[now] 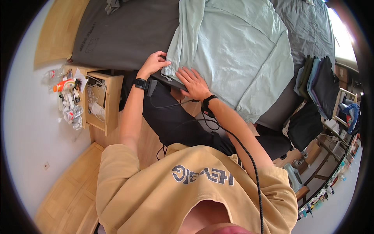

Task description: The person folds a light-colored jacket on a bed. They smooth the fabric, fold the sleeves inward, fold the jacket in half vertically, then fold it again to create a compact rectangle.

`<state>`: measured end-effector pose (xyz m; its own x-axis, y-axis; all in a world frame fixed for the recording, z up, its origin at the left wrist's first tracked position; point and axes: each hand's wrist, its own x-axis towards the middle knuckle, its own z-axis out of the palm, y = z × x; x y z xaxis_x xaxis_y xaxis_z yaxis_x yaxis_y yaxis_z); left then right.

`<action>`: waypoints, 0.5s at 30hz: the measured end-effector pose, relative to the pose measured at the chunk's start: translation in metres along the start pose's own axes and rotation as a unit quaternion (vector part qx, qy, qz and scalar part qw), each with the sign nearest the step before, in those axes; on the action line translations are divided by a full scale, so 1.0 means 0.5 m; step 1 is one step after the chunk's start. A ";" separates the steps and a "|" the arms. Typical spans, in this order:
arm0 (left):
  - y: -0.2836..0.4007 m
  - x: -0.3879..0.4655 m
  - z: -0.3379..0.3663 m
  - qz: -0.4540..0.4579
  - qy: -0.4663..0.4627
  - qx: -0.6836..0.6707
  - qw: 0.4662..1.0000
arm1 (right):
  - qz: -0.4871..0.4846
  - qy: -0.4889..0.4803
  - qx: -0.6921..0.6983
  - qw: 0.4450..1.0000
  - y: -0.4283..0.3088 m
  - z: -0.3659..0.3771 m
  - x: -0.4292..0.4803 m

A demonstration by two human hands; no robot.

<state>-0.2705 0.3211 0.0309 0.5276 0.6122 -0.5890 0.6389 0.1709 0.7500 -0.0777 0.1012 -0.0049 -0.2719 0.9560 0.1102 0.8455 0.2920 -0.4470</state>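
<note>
A pale green long-sleeved garment (233, 55) lies spread over the dark grey bed (128, 32), with one sleeve laid diagonally across its right part. Its left side is folded inward into a long strip. My left hand (154, 63) is at the lower left corner of the fabric, thumb on top and fingers at the edge, seemingly pinching it. A drawcord hangs from the hem just below. Flat on the lower edge rests my right hand (195, 84), fingers slightly apart and holding nothing.
Folded clothes (317, 79) are stacked at the bed's right edge, beside a black cloth item (304, 125). A wooden nightstand with an open drawer (112, 102) stands left, bearing bottles and tissues. A black cable (248, 152) runs along my right arm.
</note>
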 end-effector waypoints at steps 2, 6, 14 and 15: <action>-0.010 -0.017 -0.004 -0.010 -0.002 0.013 1.000 | 0.003 0.023 0.019 1.000 -0.010 -0.008 0.006; -0.038 -0.013 0.001 0.013 0.053 0.073 0.996 | -0.003 0.061 0.050 0.997 -0.019 -0.026 0.014; -0.048 -0.054 0.050 0.163 0.273 0.206 0.925 | 0.016 0.083 0.094 0.992 -0.042 -0.033 -0.030; -0.037 -0.059 0.058 0.159 0.263 0.202 0.930 | 0.027 0.075 0.108 0.991 -0.045 -0.031 -0.032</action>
<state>-0.2816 0.2773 0.0258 0.4472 0.8932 -0.0478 0.7116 -0.3229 0.6239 -0.0850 0.0798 0.0173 -0.1439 0.9685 0.2033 0.7344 0.2422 -0.6340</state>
